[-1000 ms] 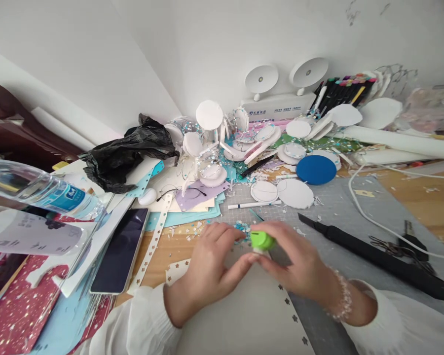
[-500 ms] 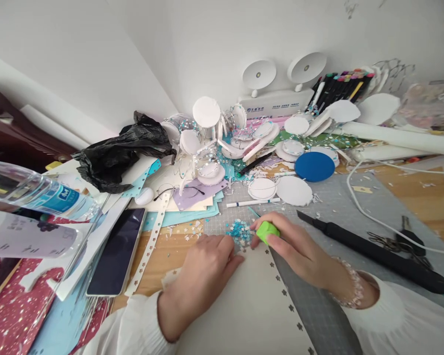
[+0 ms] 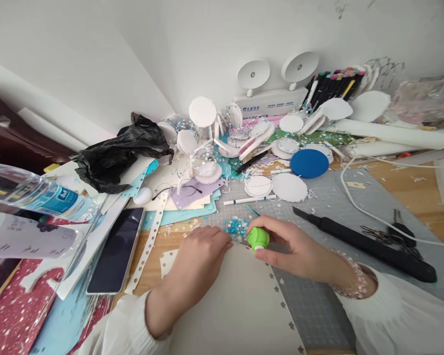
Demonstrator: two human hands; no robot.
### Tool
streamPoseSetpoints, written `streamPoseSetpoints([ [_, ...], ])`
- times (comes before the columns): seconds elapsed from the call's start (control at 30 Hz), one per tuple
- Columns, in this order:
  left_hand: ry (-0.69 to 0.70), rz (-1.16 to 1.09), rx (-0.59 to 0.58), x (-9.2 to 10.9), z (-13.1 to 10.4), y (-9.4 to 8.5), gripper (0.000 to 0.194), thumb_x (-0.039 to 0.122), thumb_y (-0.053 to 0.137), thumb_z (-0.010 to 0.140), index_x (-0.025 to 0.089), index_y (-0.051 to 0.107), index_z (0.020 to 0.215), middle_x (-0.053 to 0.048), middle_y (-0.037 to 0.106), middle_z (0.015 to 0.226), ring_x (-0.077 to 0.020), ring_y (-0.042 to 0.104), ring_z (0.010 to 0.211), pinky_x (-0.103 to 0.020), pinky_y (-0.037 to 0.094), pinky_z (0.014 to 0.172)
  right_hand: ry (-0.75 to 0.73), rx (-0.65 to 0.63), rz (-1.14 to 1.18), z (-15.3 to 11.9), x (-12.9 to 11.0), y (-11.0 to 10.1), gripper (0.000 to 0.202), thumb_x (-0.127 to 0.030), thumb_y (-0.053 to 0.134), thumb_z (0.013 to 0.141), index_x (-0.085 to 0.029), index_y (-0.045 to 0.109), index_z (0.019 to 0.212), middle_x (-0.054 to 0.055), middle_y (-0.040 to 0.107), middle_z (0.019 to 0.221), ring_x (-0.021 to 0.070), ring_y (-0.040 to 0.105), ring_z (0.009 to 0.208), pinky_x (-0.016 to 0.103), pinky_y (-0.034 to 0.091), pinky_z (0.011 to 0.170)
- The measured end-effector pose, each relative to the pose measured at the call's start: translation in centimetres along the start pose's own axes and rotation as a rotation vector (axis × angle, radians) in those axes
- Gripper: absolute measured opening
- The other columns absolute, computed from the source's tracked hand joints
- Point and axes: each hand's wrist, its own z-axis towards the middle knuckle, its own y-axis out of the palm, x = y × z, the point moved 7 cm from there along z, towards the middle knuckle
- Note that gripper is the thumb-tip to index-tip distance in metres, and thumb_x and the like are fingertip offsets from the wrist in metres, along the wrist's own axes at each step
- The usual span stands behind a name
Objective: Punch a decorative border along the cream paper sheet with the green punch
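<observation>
While the right hand (image 3: 288, 246) pinches the green punch (image 3: 258, 237) between thumb and fingers at the white sheet's far right corner, the left hand (image 3: 196, 254) lies on the paper (image 3: 237, 301), fingers together and bent; can't tell if it grips. Punch looks light, rigid, smooth: hold by the sides. Sheet seems thin, easily creased: steady flat. Blue-white confetti (image 3: 237, 227) just beyond; grey mat (image 3: 318, 310), wooden table (image 3: 425, 190), pale wall (image 3: 207, 44) behind.

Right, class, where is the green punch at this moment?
In the head view, the green punch is in the right hand, by the far right corner of the pale sheet, just right of the blue-and-white confetti.
</observation>
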Motion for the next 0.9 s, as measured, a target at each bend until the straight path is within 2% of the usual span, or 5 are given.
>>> streamPoseSetpoints([
  [0.2,0.067,-0.132,0.016,0.7,0.4,-1.0,0.017,0.019,0.048,0.096,0.019,0.063,0.087,-0.001,0.066,0.081,-0.0157,0.06,0.075,-0.026,0.042,0.07,-0.013,0.003,-0.008,-0.1,0.0,0.1,0.024,-0.031,0.065,0.084,-0.023,0.056,0.104,0.0,0.058,0.089,0.0155,0.059,0.081,0.028,0.054,0.076],
  [0.43,0.265,-0.044,-0.126,1.6,0.2,-2.3,0.024,0.023,0.05,0.097,0.017,0.065,0.079,-0.002,0.065,0.076,-0.0152,0.058,0.073,-0.026,0.041,0.069,0.008,0.077,0.075,-0.1,0.9,0.0,0.032,-0.029,0.072,0.079,-0.023,0.057,0.107,0.001,0.062,0.096,0.0149,0.065,0.081,0.026,0.058,0.075],
  [0.57,0.118,0.027,-0.041,1.5,-0.3,-2.1,0.017,0.017,0.054,0.093,0.02,0.068,0.084,-0.001,0.07,0.079,-0.0181,0.063,0.077,-0.032,0.042,0.078,0.01,0.081,0.128,-0.2,1.3,0.7,0.03,-0.029,0.072,0.079,-0.022,0.058,0.105,0.001,0.065,0.091,0.0161,0.068,0.08,0.03,0.059,0.075],
  [0.7,-0.03,-0.147,0.021,1.3,-0.4,-1.1,0.017,0.019,0.053,0.092,0.02,0.068,0.084,0.0,0.071,0.08,-0.016,0.063,0.074,-0.029,0.045,0.072,0.007,0.139,0.166,-0.1,1.3,0.7,0.03,-0.03,0.072,0.079,-0.022,0.058,0.103,0.001,0.066,0.093,0.0168,0.068,0.083,0.032,0.058,0.079],
  [0.9,0.022,-0.12,0.135,1.5,0.2,-0.7,0.023,0.023,0.046,0.096,0.019,0.059,0.076,0.0,0.062,0.073,-0.0162,0.056,0.072,-0.029,0.041,0.07,0.009,0.347,0.278,0.2,0.5,-1.9,0.025,-0.044,0.063,0.085,-0.019,0.058,0.09,0.002,0.063,0.082,0.0156,0.061,0.076,0.028,0.053,0.07],
])
